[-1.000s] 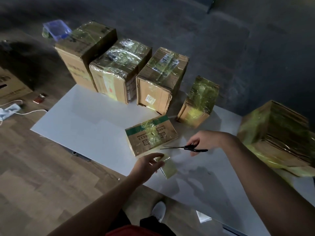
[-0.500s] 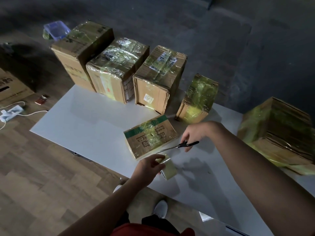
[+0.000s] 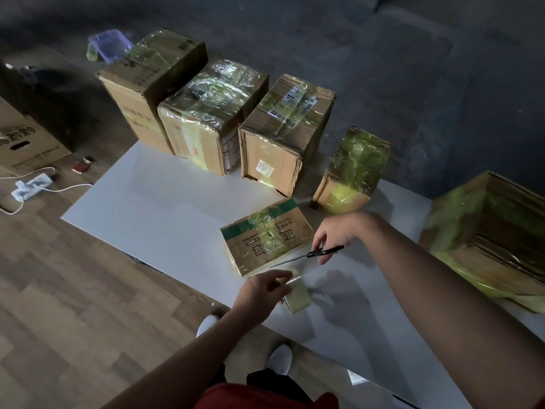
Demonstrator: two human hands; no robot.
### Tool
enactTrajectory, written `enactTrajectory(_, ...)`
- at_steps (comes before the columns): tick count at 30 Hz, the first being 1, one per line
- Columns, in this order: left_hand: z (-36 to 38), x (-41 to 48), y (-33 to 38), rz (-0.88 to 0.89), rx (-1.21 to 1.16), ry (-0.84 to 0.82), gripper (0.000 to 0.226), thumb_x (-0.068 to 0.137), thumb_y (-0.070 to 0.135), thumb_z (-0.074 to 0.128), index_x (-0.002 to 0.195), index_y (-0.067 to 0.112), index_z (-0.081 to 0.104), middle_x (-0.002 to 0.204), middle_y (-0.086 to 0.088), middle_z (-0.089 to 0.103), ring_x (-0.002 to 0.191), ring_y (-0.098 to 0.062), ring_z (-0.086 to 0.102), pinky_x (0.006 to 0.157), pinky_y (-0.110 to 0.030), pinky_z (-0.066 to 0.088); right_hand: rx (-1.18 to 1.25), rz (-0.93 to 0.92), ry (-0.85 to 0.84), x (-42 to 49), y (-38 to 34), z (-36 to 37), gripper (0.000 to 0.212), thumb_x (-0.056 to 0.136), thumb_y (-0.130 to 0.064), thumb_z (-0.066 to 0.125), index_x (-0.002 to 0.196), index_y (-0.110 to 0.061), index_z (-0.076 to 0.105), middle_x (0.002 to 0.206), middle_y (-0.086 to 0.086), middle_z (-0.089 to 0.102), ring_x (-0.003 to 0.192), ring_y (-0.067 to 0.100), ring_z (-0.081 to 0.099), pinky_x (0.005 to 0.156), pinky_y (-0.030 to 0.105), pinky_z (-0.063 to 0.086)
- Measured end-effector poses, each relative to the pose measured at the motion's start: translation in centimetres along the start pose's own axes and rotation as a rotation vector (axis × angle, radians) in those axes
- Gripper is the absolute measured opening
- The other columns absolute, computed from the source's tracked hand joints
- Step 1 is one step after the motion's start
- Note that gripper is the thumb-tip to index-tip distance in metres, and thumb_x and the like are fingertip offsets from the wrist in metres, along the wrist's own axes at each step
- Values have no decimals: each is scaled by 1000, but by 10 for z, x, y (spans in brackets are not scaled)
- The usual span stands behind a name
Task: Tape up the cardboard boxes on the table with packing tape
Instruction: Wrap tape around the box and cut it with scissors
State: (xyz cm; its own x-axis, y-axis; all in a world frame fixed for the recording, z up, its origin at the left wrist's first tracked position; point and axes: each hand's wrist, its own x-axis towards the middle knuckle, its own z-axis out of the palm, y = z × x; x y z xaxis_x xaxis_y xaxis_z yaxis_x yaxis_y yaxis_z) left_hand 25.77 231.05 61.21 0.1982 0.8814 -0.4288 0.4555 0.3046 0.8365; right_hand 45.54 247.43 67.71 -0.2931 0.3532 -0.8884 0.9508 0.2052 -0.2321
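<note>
Left arm reaches in from bottom centre. Left hand (image 3: 264, 290) has its fingers curled over the tape roll (image 3: 298, 298) and grips it, palm down, low over the tabletop (image 3: 153, 214) near the front edge.

Right arm comes in from the right, forearm crossing above the tabletop. Right hand (image 3: 336, 234) pinches the scissors (image 3: 309, 255) by the black handles. The blades point left toward the roll, tip just beside the near edge of the flat box (image 3: 265, 237). Can't tell if the blades are parted.

The flat box lies mid-tabletop with tape across its top, and the roll sits just off its near corner.

4 taped boxes (image 3: 280, 134) stand in a row along the back edge, packed close together, the rightmost small and tilted. A large taped box (image 3: 495, 240) sits at the right edge, near the right forearm.

A wide stretch of white tabletop shows from the flat box out to the left edge and corner. The front edge runs right under the left wrist.

On the floor at left: a power strip (image 3: 31, 185) and a cardboard carton (image 3: 26, 140).
</note>
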Motion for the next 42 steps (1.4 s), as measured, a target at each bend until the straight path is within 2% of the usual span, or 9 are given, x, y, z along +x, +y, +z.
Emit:
enactTrajectory(3,0,-1,1,-2,-7,6,31,88,23,68,119,29,67,75,6,73,62,0,65,62,-9,45,-3,-2,-19,1,0,-2,36,70,-49,79,103,-39,71,81,-7,68,67,6,55,58,21,41)
enactTrajectory(7,1,-3,3,-8,-11,10,32,88,23,68,120,29,67,76,7,73,63,-1,66,63,-9,45,-19,-2,-34,4,-2,-4,34,70,-50,78,102,-40,71,69,-14,65,67,4,57,59,21,42)
enactTrajectory(13,4,-7,5,-28,-18,19,32,88,24,69,119,29,67,69,15,68,59,1,63,58,-8,41,-49,-6,-47,4,-4,-6,35,70,-50,78,103,-39,71,76,-9,66,68,6,57,59,22,43)
enactTrajectory(17,6,-7,5,-29,-9,25,32,88,24,68,120,29,67,75,12,70,62,-1,65,62,-11,44,-66,-16,-44,3,-6,-8,35,70,-49,79,102,-37,72,78,-5,66,67,8,54,56,23,39)
enactTrajectory(22,6,-8,5,-28,-21,33,32,88,21,69,119,28,67,75,10,71,62,-3,66,67,-14,48,-52,-16,-38,2,-7,-7,34,69,-45,81,100,-34,73,83,-1,70,72,9,57,67,27,42)
enactTrajectory(26,8,-8,5,-34,-32,45,33,87,19,69,119,26,68,70,11,69,58,0,62,64,-10,45,-59,-10,-35,1,-7,-7,33,70,-40,82,101,-33,73,78,-8,69,70,7,59,69,26,44)
enactTrajectory(34,8,-7,7,-31,-25,43,33,88,20,68,121,24,67,72,13,67,56,5,60,61,-5,41,-30,18,-47,3,-8,-3,33,67,-47,82,98,-39,73,86,-2,70,71,9,56,64,27,39)
enactTrajectory(42,8,-9,9,-18,-7,46,34,89,19,68,122,24,67,78,10,68,57,6,61,62,-3,41,-53,-21,-28,2,-9,-4,36,69,-41,83,102,-32,73,96,4,73,73,8,59,68,25,45)
